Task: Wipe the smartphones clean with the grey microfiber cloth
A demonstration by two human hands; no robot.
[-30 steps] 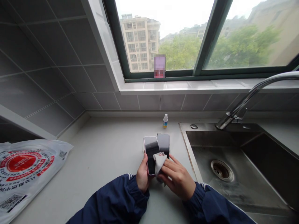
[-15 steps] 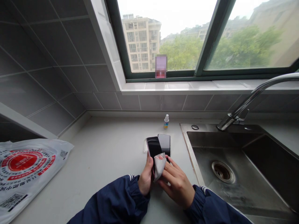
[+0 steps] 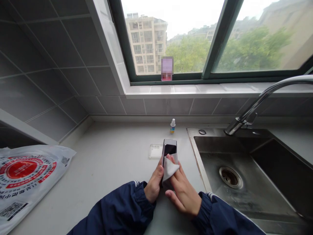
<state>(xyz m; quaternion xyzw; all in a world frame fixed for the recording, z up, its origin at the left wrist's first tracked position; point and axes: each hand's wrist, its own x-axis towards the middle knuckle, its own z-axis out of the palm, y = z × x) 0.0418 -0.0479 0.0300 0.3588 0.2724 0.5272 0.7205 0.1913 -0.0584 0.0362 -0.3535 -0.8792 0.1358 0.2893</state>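
Observation:
My left hand (image 3: 154, 182) is closed around the side of a black smartphone (image 3: 169, 149), which is tilted up above the counter. My right hand (image 3: 186, 189) holds a grey-white cloth (image 3: 169, 170) flat against the phone's screen, its fingers stretched over the cloth. The cloth and fingers hide the lower half of the phone. Just behind the phone's top edge shows the grey end of a second flat, phone-like thing (image 3: 170, 141), mostly covered. A clear phone case (image 3: 155, 151) lies on the counter to the left of the phone.
A small white-capped bottle (image 3: 172, 126) stands behind the phone. To the right is a steel sink (image 3: 198, 153) with a chrome faucet (image 3: 251, 106). At the left edge lies a white plastic bag (image 3: 46, 192) with red print. A window (image 3: 168, 83) rises behind the counter.
The phone has turned more upright and shifted right, covering most of the flat thing behind it and uncovering the clear case. My right hand has spread the cloth across the screen.

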